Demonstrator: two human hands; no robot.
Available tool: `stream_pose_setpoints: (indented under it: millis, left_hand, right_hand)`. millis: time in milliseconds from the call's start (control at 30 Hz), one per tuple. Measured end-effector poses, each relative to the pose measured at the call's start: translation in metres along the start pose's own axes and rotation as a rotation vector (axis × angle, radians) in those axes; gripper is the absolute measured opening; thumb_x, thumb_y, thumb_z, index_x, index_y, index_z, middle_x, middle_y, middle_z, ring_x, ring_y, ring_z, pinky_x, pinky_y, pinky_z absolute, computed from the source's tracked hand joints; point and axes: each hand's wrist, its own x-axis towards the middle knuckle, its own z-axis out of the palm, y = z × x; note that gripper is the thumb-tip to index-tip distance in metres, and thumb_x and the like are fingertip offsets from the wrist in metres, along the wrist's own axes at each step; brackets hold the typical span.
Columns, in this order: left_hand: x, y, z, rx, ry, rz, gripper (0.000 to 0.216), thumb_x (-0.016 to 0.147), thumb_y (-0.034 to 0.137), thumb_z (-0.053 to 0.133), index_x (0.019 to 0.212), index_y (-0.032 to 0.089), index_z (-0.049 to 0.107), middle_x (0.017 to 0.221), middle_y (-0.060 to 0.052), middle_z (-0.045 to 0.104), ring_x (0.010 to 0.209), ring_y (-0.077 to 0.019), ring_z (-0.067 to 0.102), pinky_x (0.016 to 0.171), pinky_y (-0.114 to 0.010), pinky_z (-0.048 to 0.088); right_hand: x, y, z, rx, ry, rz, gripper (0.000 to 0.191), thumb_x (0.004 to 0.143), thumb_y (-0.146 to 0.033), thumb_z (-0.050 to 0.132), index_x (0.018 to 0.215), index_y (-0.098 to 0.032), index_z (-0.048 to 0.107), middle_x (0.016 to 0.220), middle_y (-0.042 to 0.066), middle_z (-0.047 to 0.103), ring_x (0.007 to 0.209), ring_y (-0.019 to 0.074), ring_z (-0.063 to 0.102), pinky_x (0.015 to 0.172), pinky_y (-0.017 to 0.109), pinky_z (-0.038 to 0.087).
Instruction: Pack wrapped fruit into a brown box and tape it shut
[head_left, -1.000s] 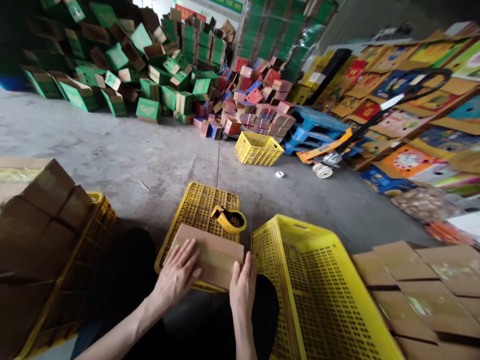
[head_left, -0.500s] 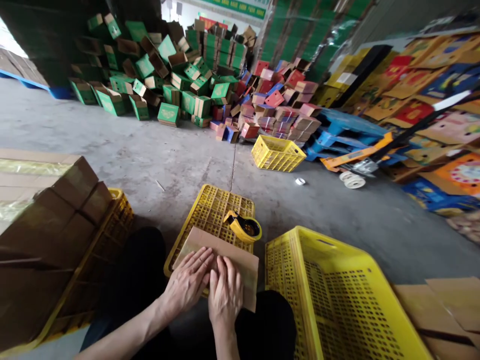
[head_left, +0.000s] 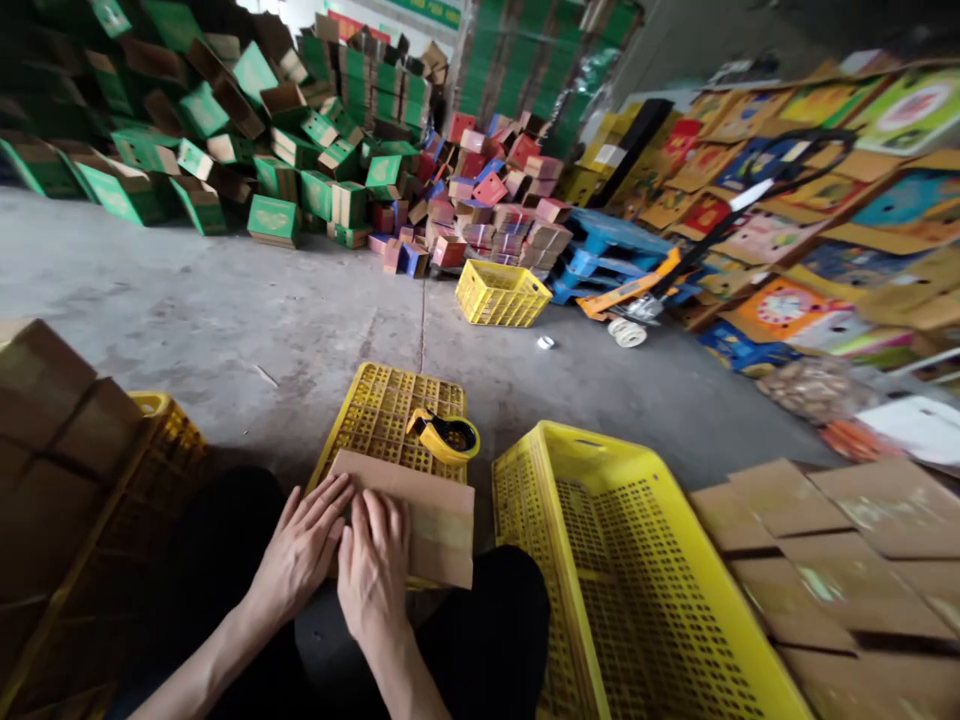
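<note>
A flat brown cardboard box (head_left: 431, 515) lies on an upturned yellow crate (head_left: 382, 410) in front of me. My left hand (head_left: 300, 545) rests flat on its left end, fingers stretched out. My right hand (head_left: 373, 565) lies flat beside it on the box's near edge, fingers together and extended. Both hands press on the cardboard side by side. A yellow tape dispenser (head_left: 446, 437) sits on the crate just beyond the box.
A large yellow crate (head_left: 600, 560) stands at my right, with stacked brown boxes (head_left: 832, 560) past it. More brown boxes (head_left: 52, 420) sit on a yellow crate at left. Green and red boxes (head_left: 315, 170) are piled at the back, near another yellow crate (head_left: 501, 294) and a pallet jack (head_left: 637, 290).
My right hand slid left along the box from its right end until it lay next to my left hand. The view shifted with my head.
</note>
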Motion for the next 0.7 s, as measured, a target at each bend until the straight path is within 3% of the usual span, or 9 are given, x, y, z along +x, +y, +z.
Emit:
stream_pose_setpoints:
  millis: [133, 333, 533, 600, 700]
  left_hand:
    - [-0.001, -0.004, -0.001, 0.004, -0.005, -0.014, 0.053, 0.110, 0.036, 0.043, 0.162, 0.033, 0.040, 0.161, -0.007, 0.052, 0.148, -0.0272, 0.050, 0.130, -0.060, 0.008]
    - [-0.005, -0.007, 0.006, -0.022, 0.051, -0.001, 0.053, 0.109, 0.039, 0.045, 0.162, 0.034, 0.040, 0.160, -0.006, 0.052, 0.149, -0.0275, 0.049, 0.131, -0.055, 0.007]
    - [-0.005, -0.008, 0.004, 0.036, 0.037, 0.012, 0.059, 0.110, 0.040, 0.044, 0.167, 0.033, 0.028, 0.164, -0.006, 0.047, 0.152, -0.0265, 0.045, 0.131, -0.053, 0.003]
    - [-0.002, -0.003, -0.001, 0.075, 0.025, 0.016, 0.062, 0.110, 0.041, 0.045, 0.168, 0.031, 0.025, 0.165, -0.007, 0.045, 0.151, -0.0274, 0.045, 0.131, -0.056, -0.001]
    - [0.000, 0.016, -0.005, 0.116, 0.020, 0.022, 0.063, 0.109, 0.045, 0.046, 0.167, 0.026, 0.029, 0.166, -0.010, 0.043, 0.152, -0.0310, 0.044, 0.130, -0.061, 0.001]
  right_hand:
    - [0.000, 0.011, -0.009, 0.006, -0.020, 0.030, 0.041, 0.107, -0.028, 0.048, 0.145, -0.027, 0.060, 0.144, 0.009, 0.063, 0.130, 0.0293, 0.058, 0.114, 0.052, 0.046]
    - [-0.031, 0.079, -0.035, -0.108, 0.082, 0.141, 0.040, 0.110, -0.027, 0.042, 0.142, -0.025, 0.065, 0.147, 0.010, 0.062, 0.133, 0.0311, 0.059, 0.113, 0.053, 0.048]
    - [-0.054, 0.119, -0.021, -0.030, 0.197, 0.163, 0.047, 0.113, -0.031, 0.038, 0.156, -0.018, 0.051, 0.158, 0.013, 0.053, 0.142, 0.0249, 0.056, 0.114, 0.038, 0.052]
    - [-0.056, 0.117, -0.015, -0.055, 0.220, 0.162, 0.051, 0.113, -0.035, 0.037, 0.160, -0.017, 0.045, 0.162, 0.015, 0.048, 0.146, 0.0283, 0.052, 0.114, 0.043, 0.051]
    - [-0.055, 0.102, -0.008, -0.178, 0.231, 0.171, 0.056, 0.112, -0.041, 0.039, 0.163, -0.019, 0.039, 0.162, 0.016, 0.048, 0.153, 0.0398, 0.039, 0.115, 0.063, 0.044]
